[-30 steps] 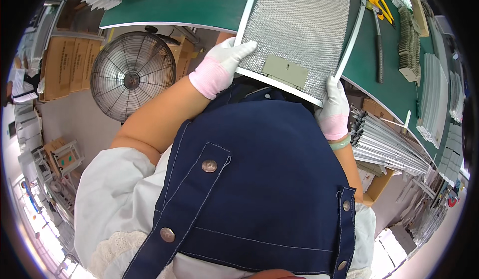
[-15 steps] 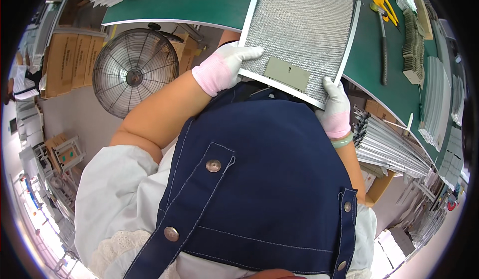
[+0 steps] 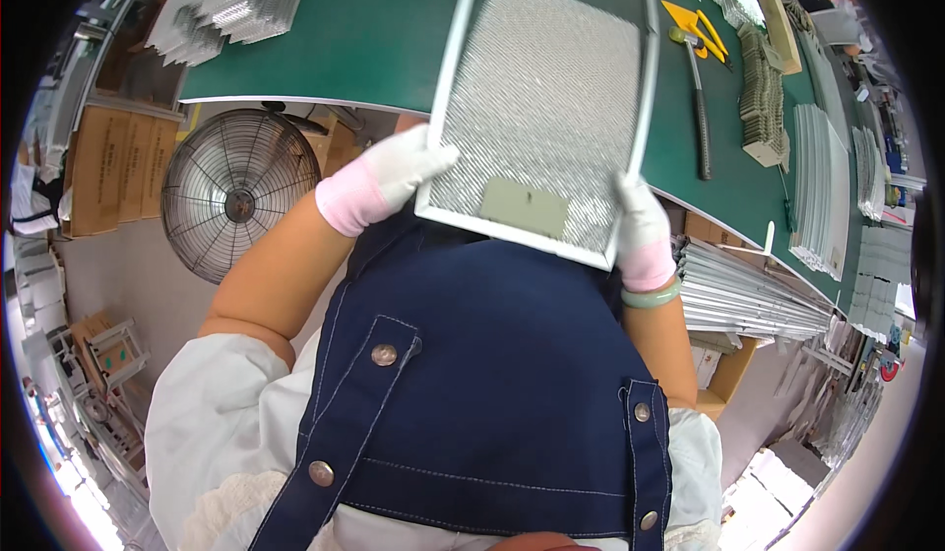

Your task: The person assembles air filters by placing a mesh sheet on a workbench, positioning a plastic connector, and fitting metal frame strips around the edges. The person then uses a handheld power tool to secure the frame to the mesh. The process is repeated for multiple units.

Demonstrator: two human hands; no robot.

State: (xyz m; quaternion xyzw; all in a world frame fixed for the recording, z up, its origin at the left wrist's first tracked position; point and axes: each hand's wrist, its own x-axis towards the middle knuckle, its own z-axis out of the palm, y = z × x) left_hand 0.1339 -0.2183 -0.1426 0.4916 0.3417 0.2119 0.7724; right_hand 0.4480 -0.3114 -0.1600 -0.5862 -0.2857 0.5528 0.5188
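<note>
A metal mesh filter panel (image 3: 551,88) in a pale aluminium frame (image 3: 445,108) is held in front of my apron, over the near edge of the green table. My left hand (image 3: 399,172), in a white glove with a pink cuff, grips the frame's left side near the lower corner, its thumb lying over the mesh. The right side is gripped by my right hand (image 3: 640,221), gloved alike and slightly blurred. An olive-grey rectangular plate (image 3: 525,206) with a small slot lies on the mesh by the near frame bar. Beyond the mesh's far edge, the frame's side bars continue.
On the green table (image 3: 369,34) are mesh sheets (image 3: 261,0) at far left, and a hammer (image 3: 699,108), yellow-handled pliers (image 3: 711,34), a row of grey-brown pieces (image 3: 763,98) and white strips (image 3: 819,187) at right. A floor fan (image 3: 239,201) stands left; metal profiles (image 3: 748,290) lie below the table.
My view has shifted, so the table and fan sit lower and further left. The filter panel and both hands also appear lower and further left, and the mesh's far edge has come into view.
</note>
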